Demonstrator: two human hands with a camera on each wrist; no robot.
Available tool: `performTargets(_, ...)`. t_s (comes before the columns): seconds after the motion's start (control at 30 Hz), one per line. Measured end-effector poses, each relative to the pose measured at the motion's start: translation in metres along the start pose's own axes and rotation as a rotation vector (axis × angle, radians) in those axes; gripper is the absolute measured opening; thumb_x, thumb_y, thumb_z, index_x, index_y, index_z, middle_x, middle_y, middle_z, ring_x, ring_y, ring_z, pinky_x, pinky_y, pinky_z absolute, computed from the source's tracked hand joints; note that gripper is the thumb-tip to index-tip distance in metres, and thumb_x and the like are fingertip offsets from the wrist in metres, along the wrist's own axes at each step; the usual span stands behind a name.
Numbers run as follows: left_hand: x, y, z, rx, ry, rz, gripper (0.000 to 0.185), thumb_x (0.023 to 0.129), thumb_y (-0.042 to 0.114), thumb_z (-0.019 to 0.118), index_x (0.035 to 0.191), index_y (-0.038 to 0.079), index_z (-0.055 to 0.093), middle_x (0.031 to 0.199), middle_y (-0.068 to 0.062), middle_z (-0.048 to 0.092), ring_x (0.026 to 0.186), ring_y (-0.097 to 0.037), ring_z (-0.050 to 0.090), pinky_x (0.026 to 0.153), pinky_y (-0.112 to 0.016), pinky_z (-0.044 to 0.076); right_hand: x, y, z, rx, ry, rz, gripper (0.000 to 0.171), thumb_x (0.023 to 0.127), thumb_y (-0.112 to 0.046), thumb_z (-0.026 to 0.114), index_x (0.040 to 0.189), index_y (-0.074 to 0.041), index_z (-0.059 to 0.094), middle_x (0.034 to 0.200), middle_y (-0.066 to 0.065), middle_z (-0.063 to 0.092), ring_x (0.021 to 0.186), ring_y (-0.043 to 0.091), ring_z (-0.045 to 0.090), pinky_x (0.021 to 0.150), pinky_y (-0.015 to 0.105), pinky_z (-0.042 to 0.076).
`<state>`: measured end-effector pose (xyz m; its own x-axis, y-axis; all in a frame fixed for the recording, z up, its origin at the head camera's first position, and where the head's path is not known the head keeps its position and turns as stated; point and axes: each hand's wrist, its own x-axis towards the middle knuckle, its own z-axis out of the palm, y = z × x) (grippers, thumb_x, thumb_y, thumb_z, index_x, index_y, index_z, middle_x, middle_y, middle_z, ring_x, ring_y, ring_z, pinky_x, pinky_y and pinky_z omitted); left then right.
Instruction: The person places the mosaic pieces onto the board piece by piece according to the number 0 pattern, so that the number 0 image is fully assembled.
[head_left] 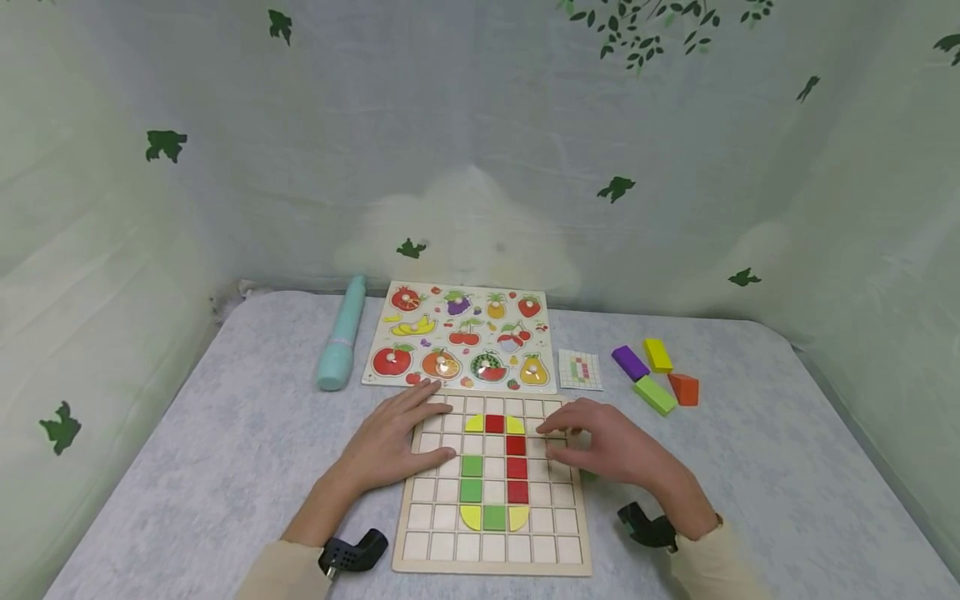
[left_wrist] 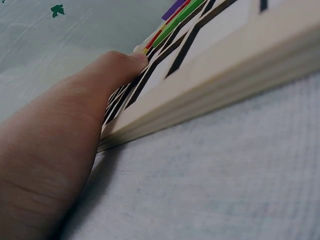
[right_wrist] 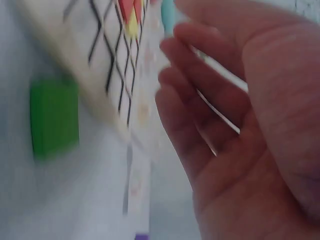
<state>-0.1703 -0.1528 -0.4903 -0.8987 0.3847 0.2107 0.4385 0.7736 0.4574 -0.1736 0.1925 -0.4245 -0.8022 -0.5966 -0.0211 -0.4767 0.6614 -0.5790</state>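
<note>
Head view: left hand lies flat, fingers straight, on the left edge of the grid board, thumb on the squares. Right hand hovers over the board's right edge at 3 o'clock, fingers loosely extended, holding nothing; right wrist view confirms an empty palm, blurred. Hands sit apart, board between them. Board sits at table center near the person, carrying red, green and yellow tiles in the middle columns. Small green block sits just off the board's right edge under the right hand. Fruit puzzle at 12 o'clock, teal tube at 11, pattern card at 1, loose colored blocks at 2.
</note>
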Motion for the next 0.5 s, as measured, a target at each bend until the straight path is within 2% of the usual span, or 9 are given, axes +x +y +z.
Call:
performTargets(0.23,-0.001,0.0,0.0,-0.004,0.005,-0.001,0.063,0.084,0.06,0.076,0.136,0.026,0.067,0.164,-0.002,0.041,0.152,-0.029,0.038,0.12,-0.057,0.036,-0.009,0.029,-0.012,0.062,-0.05,0.033,0.032,0.09,-0.034,0.081,0.119,-0.021,0.075,0.116,-0.009,0.072,0.099,0.012,0.06,0.085,0.026,0.056)
performTargets(0.5,-0.001,0.0,0.0,0.005,0.0,-0.006,0.064,0.084,0.061,0.075,0.137,0.027,0.066,0.164,-0.002,0.041,0.152,-0.029,0.038,0.119,-0.057,0.037,-0.017,0.044,-0.021,0.114,-0.155,0.095,0.031,0.09,-0.03,0.082,0.118,-0.022,0.073,0.116,-0.008,0.07,0.1,0.014,0.058,0.087,0.026,0.054)
